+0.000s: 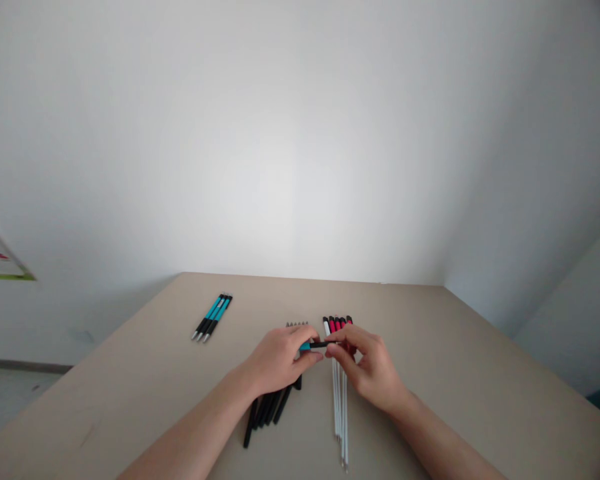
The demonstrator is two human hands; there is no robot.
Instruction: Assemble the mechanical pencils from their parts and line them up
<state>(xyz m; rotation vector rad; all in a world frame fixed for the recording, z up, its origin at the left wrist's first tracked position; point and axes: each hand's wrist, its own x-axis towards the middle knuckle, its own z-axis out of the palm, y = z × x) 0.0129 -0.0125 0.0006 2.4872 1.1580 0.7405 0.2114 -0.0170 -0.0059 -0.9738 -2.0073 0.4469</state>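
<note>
1. Our left forearm (195, 427) and right forearm (445, 433) lie nearest, slanting inward from the bottom edge over the beige counter (425, 347).
2. We hold a turquoise-and-black pen piece (319, 345) level between our hands, above the middle of the counter; our fingers cover its ends, so we cannot tell its full length.
3. Our left hand (283, 360) has its grip pinching the turquoise part; our right hand (373, 367) pinches the black end between thumb and fingers.
4. Below our left hand we see black tubes (264, 408) fanned side by side; just beyond that hand stands a row of small grey tips (297, 325).
5. Under our right hand run slim white rods (337, 407); past it we see several red-and-black pieces (337, 324).
6. Off to our left, three turquoise-and-black pens (220, 316) lie close together, silver tips towards us.
</note>
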